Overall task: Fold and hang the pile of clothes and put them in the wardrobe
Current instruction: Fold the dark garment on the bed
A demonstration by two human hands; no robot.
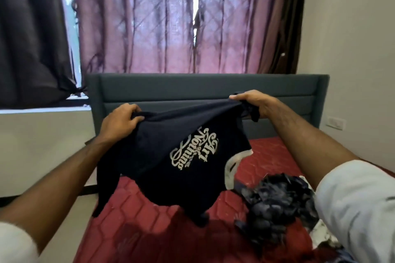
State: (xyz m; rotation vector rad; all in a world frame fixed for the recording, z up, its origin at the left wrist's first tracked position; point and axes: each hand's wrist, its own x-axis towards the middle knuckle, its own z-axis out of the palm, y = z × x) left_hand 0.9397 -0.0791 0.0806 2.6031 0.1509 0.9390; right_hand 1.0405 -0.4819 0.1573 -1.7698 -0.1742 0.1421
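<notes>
Nearest, below and to the right of the right grip, a dark pile of clothes (277,205) is lying unfolded on the red mattress (149,230), so most of the work looks undone. Above the mattress, the left hand (120,120) and right hand (254,103) are each pinching the top edge of a black printed T-shirt (171,156), holding it spread and hanging between them, not yet folded. Beyond the hands, a grey headboard (171,85) is standing before closed curtains (149,17); no wardrobe is showing.

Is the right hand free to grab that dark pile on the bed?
Probably not yet: the right hand grips the black T-shirt. The pile lies uncovered below it, so the way looks free.
</notes>
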